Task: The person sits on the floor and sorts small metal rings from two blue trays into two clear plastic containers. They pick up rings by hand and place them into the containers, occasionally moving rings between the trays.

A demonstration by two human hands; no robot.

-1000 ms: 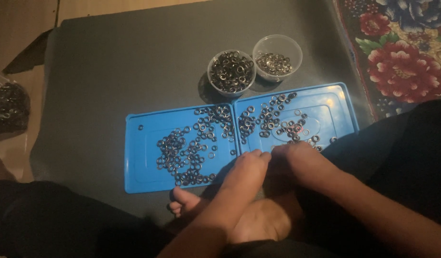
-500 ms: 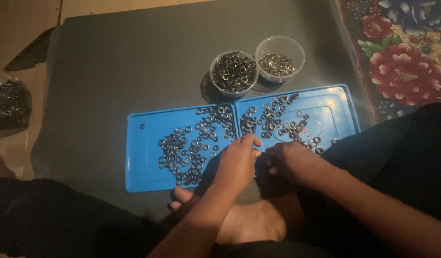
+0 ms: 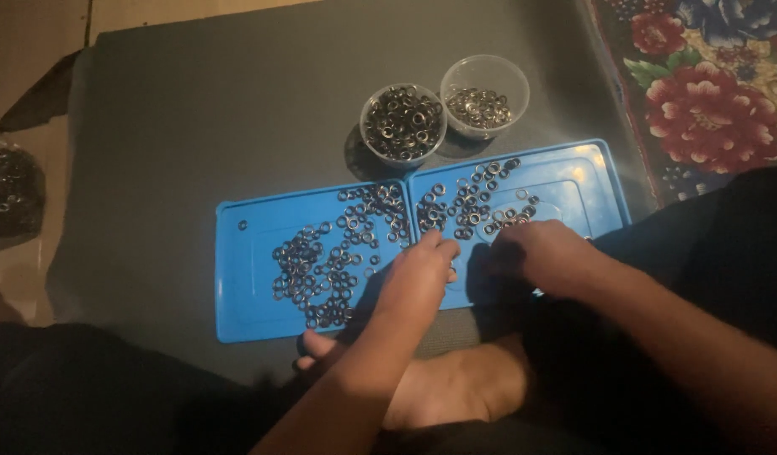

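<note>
Two bright blue trays point(image 3: 253, 291), side by side, plain apart from faint embossed outlines. Scattered rings point(image 3: 321, 261) on them: dark silvery metal, glinting. Two clear plastic cups point(image 3: 403, 120) behind, both filled with the same grey-silver rings. Mat point(image 3: 220, 109) underneath: flat dark grey, no pattern. Rug point(image 3: 708, 93) at upper right: floral, red and pink blooms, blue flowers, green leaves, cream ground. Floor point(image 3: 26, 50) at left: tan-brown.

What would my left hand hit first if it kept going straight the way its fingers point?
Likely the loose metal rings on the blue tray just beyond the left hand; further on stands the nearer cup of rings. Height above the tray is unclear.
</note>
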